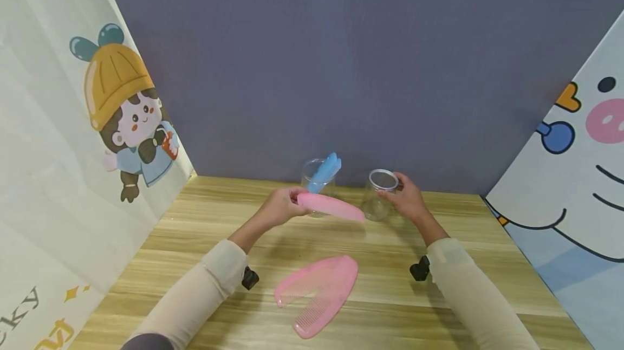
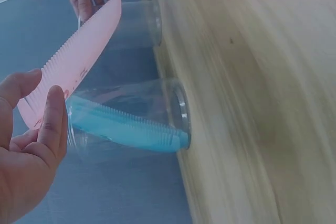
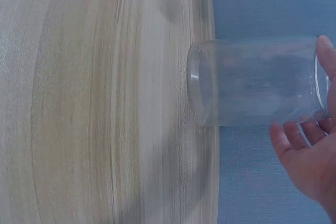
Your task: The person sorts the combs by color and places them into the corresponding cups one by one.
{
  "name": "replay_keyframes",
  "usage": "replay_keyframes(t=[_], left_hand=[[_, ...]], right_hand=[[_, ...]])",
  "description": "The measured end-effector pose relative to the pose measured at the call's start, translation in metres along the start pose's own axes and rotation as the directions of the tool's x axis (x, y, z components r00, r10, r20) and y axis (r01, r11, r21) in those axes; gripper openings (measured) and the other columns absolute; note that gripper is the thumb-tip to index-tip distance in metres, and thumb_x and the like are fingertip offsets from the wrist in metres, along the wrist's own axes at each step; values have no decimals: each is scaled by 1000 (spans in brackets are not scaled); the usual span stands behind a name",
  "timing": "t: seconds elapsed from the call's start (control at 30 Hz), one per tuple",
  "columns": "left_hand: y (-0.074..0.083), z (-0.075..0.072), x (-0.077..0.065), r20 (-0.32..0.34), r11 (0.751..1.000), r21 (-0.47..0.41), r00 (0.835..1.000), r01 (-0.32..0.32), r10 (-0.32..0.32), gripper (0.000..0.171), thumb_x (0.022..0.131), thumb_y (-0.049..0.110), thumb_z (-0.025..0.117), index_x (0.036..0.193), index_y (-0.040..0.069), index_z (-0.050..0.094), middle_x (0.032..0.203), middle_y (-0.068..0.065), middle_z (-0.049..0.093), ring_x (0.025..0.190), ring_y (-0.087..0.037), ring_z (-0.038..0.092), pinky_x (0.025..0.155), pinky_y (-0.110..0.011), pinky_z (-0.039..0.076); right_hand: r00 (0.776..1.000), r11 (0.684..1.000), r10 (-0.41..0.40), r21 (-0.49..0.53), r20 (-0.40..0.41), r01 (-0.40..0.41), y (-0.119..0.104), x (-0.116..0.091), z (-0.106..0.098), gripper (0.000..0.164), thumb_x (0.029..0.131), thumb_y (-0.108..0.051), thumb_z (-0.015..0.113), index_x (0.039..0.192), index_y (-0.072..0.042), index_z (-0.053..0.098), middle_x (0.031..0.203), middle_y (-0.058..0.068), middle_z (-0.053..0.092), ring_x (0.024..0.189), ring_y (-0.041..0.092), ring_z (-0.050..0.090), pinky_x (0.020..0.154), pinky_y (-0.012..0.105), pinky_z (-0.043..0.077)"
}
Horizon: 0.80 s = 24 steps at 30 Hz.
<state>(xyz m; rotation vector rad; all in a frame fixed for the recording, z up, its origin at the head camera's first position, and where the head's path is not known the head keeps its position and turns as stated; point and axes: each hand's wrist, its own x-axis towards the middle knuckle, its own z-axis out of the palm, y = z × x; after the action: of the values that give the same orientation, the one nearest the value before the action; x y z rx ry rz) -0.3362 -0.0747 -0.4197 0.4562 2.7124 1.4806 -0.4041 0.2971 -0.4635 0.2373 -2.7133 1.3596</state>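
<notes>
Two hands of one person work above a wooden table (image 1: 400,306), and each of them is grasping something. The left hand (image 1: 285,205) pinches a pink comb (image 1: 333,207) near one end, between the thumb and the fingers. This comb is in the air, off the table, and its free end points toward the right side. Just beside it stands a clear cup (image 1: 305,177), upright, with blue comb pieces (image 1: 325,172) leaning inside and sticking out above the rim; how many they are, I cannot tell. I also cannot tell if the pink comb touches this cup.

The right hand (image 1: 408,196) holds a second clear cup (image 1: 377,208) near its rim, with the thumb on one side and the fingers on the other. This cup stands on the table to the right of the first one, and the two are apart.

Nearer to the person, two more pink combs (image 1: 343,295) lie flat on the table, overlapping at one end and spread at the other like a V. Behind the cups rises a grey-blue cloth wall (image 1: 292,68). On the left hangs a white panel with a cartoon child (image 1: 141,117) in a yellow hat.
</notes>
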Motion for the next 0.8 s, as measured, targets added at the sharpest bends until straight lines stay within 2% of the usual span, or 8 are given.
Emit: replay_keyframes(t=[0.33, 0.57, 0.8], left_hand=[[15, 2, 10, -64, 996, -89, 998, 3, -9, 54, 81, 18, 85, 130, 5, 69, 110, -13, 76, 96, -20, 71, 76, -25, 60], [31, 4, 22, -128, 993, -114, 992, -30, 16, 54, 82, 16, 84, 131, 2, 67, 112, -15, 76, 97, -20, 71, 76, -23, 59], [46, 9, 32, -147, 996, -77, 989, -45, 33, 52, 81, 20, 84, 129, 5, 69, 110, -13, 76, 95, -19, 70, 74, -22, 58]], right_hand=[[999, 999, -34, -26, -25, 34, -3, -1, 1, 84, 90, -41, 78, 153, -4, 39, 144, 27, 53, 134, 44, 51, 96, 55, 52], [999, 999, -26, -21, -24, 25, -3, -2, 0, 84, 91, -41, 77, 156, -5, 36, 144, 26, 53, 135, 43, 51, 97, 56, 52], [999, 999, -35, -4, -12, 35, -2, -1, 1, 79, 92, -38, 76, 153, -4, 40, 143, 25, 55, 135, 42, 51, 97, 54, 51]])
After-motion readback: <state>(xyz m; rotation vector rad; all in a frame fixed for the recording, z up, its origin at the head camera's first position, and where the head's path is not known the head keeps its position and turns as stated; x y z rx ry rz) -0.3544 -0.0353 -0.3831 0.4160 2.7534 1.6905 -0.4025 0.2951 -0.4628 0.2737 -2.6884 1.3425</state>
